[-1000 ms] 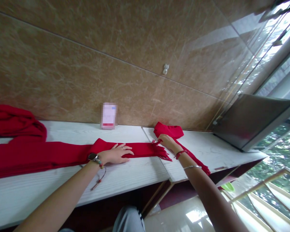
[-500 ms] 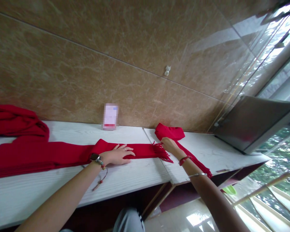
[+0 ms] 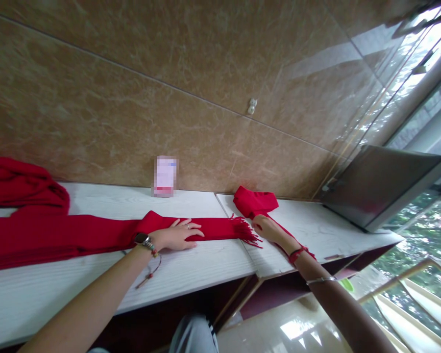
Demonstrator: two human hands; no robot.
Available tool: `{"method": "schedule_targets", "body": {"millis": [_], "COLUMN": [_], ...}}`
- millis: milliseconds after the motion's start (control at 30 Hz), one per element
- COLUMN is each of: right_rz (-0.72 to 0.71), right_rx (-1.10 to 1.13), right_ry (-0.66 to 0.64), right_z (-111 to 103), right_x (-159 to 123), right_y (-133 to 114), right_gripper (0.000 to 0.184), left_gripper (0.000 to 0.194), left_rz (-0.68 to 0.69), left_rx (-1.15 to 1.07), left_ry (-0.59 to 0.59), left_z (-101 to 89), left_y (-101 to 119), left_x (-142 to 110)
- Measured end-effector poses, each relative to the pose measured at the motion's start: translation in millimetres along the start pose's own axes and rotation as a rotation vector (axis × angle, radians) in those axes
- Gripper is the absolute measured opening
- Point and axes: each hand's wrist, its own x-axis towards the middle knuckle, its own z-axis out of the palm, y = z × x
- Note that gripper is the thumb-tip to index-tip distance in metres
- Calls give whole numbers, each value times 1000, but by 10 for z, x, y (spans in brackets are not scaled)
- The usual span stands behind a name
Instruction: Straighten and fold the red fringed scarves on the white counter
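A long red scarf (image 3: 77, 235) lies stretched along the white tabletop (image 3: 206, 269), its fringed end (image 3: 248, 234) near the seam between the two tables. My left hand (image 3: 176, 236) lies flat and open on this scarf, close to the fringe. A second red scarf (image 3: 255, 202) is bunched by the wall on the right table (image 3: 316, 225), with a narrow strip trailing toward the front edge. My right hand (image 3: 270, 229) rests on that strip with its fingers curled, just right of the fringe.
A heap of red cloth (image 3: 18, 184) lies at the far left against the wall. A small pink card (image 3: 165, 175) stands at the back by the brown tiled wall. An open grey window sash (image 3: 382, 181) juts over the right table's end.
My right hand has moved away from the first scarf's fringe, right and toward me, onto the second scarf's strip. My left hand has stayed flat on the long scarf.
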Motion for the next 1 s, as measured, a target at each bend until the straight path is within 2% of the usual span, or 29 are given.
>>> {"method": "schedule_targets", "body": {"millis": [100, 167, 233, 333, 400, 467, 567, 633, 700, 767, 833, 933, 1000], "right_rz": [-188, -279, -258, -151, -96, -47, -103, -244, -331, -323, -271, -215, -180], "right_rx": [176, 225, 164, 21, -16, 6, 130, 194, 176, 96, 2, -73, -72], "right_ry": [82, 49, -31, -118, -122, -52, 95, 85, 23, -25, -59, -97, -67], "right_z": [-28, 32, 120, 194, 160, 81, -5, 14, 85, 164, 200, 131, 41], "right_x": [13, 17, -20, -146, -224, -251, -190, -128, -107, -153, -249, -377, -374], "right_y": [-222, -325, -283, 14, 207, 255, 17, -203, -313, -244, -42, 238, 258], "right_gripper": [21, 20, 20, 21, 21, 22, 21, 19, 18, 19, 20, 22, 23], "left_gripper": [39, 39, 39, 39, 39, 39, 39, 39, 40, 39, 39, 39, 39], "left_rz": [4, -1, -2, 13, 18, 15, 17, 17, 17, 21, 20, 13, 12], "left_rx": [-4, -5, -3, 1, 7, 9, 10, 18, 23, 19, 10, 3, -3], "left_ry": [2, 2, 6, 16, 18, 16, 17, 18, 15, 16, 15, 10, 15], "left_z": [9, 16, 22, 24, 22, 20, 25, 32, 37, 34, 25, 13, 14], "left_y": [-16, -25, -31, -33, -32, -30, -35, -43, -50, -47, -36, -18, -16], "left_x": [8, 13, 16, 16, 16, 17, 22, 24, 25, 22, 18, 14, 16]}}
